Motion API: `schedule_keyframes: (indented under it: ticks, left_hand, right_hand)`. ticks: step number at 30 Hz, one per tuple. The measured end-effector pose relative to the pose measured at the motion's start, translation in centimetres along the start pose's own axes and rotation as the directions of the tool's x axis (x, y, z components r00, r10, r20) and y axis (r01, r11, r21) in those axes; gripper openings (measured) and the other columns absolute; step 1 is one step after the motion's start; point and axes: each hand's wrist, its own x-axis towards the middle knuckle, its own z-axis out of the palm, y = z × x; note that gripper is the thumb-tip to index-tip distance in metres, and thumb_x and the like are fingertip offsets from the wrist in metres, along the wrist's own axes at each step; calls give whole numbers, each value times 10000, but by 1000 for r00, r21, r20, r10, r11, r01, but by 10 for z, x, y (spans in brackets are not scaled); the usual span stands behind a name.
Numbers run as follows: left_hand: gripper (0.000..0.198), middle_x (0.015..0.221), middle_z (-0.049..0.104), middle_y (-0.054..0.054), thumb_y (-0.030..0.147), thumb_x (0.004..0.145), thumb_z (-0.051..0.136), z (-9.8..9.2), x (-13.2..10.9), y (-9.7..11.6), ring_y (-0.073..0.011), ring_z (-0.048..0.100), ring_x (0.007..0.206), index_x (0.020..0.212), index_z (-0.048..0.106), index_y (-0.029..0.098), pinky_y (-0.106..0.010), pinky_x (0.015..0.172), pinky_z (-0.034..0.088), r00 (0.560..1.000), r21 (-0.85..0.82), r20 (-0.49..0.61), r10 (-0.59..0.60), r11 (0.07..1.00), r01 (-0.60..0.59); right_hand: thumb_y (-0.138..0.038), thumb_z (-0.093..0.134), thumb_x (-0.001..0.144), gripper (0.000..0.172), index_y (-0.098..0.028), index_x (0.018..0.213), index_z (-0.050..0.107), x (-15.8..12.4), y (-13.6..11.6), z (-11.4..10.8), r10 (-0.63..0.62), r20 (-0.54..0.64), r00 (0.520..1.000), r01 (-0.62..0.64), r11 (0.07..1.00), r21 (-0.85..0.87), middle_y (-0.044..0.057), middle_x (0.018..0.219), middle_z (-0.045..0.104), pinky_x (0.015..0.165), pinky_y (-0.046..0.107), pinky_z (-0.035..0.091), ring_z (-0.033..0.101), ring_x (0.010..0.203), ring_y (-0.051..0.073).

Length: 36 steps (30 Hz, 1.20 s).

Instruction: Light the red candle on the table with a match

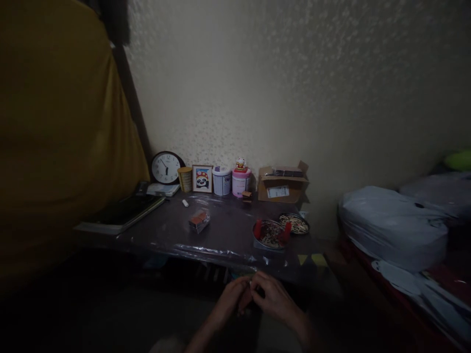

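Observation:
My left hand [231, 300] and my right hand [274, 298] meet in front of the table's near edge, both with curled fingers. A tiny whitish bit shows between the fingertips, too dark and small to name. Beyond them on the table lie a small clear-wrapped packet [199, 220] with brownish-orange contents and a round dish [271, 247] of dark and pale small pieces with two red things at its sides. Behind that dish is a second dish [305, 229] of thin pale sticks or beads. My hands touch neither dish nor packet.
Along the wall stand a clock [165, 167], a yellow tub [185, 179], a framed panda picture [202, 179], a white tub [222, 181], a pink tub [241, 182] topped by a figurine [240, 164], and an open cardboard box [281, 189]. A yellow cloth [66, 117] hangs left; white bags [390, 225] lie right.

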Motion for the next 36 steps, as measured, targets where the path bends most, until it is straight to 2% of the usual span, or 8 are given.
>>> schedule_keyframes:
  ticks: [4,8,18,22,27,30,33,36]
  left_hand:
    - [562,574,562,-17,544,731,450,2,-2,4,-123,412,458,1074,633,138,-242,424,342,1000,27,-6,5,1000,-5]
    - [580,603,581,-29,575,729,458,4,-4,6,-120,414,464,1058,629,129,-239,427,334,999,34,-27,30,999,-29]
    - [592,529,466,31,561,712,525,2,-5,0,-99,343,441,1105,591,123,-243,445,323,999,-53,-52,-9,999,6]
    - [569,479,394,64,540,698,571,5,-7,5,-82,308,425,1076,603,116,-225,439,307,999,-60,-36,12,998,-14]
    - [559,482,394,75,528,696,601,8,-9,7,-65,294,421,1069,598,112,-198,410,284,1000,-111,-9,6,994,-7]
    - [528,447,387,86,511,682,630,6,-6,3,-62,293,405,1031,611,115,-196,408,268,999,-151,-40,28,988,-33]
    - [466,508,513,53,464,680,654,1,-4,3,-73,388,423,1021,621,149,-203,439,301,992,-193,-122,23,980,-47]
    - [415,549,582,29,417,674,665,-3,-3,9,-100,476,455,1003,631,165,-216,464,344,986,-297,-167,1,953,-52]
  right_hand:
    - [-142,487,782,86,-213,759,530,1,-4,-1,10,-22,1000,-10,1000,-5,-8,827,587,722,232,413,569,798,139]
    - [-150,480,783,79,-214,760,521,0,-7,-3,17,-35,999,-18,1000,-25,-3,835,585,738,241,414,568,804,144]
    - [-142,477,780,88,-209,745,522,2,-6,-4,9,-54,998,-9,1000,0,-2,822,574,715,236,417,568,786,142]
    - [-138,481,772,87,-204,730,519,2,-7,-5,18,-56,998,-18,1000,8,-3,784,565,679,232,415,560,743,140]
    - [-101,486,737,109,-204,718,513,0,-1,-3,-20,-75,997,22,999,30,-5,774,564,674,232,411,557,740,141]
    - [-96,488,728,117,-206,693,507,0,6,-3,-28,-111,993,31,999,33,-11,747,559,661,237,405,546,714,141]
    - [-119,492,738,109,-207,676,513,2,13,-4,39,-159,987,-17,991,136,-19,703,555,638,240,409,541,675,139]
    - [-219,539,761,74,-205,689,532,4,16,-7,150,-189,970,-67,921,384,-20,675,559,634,245,432,556,660,143]
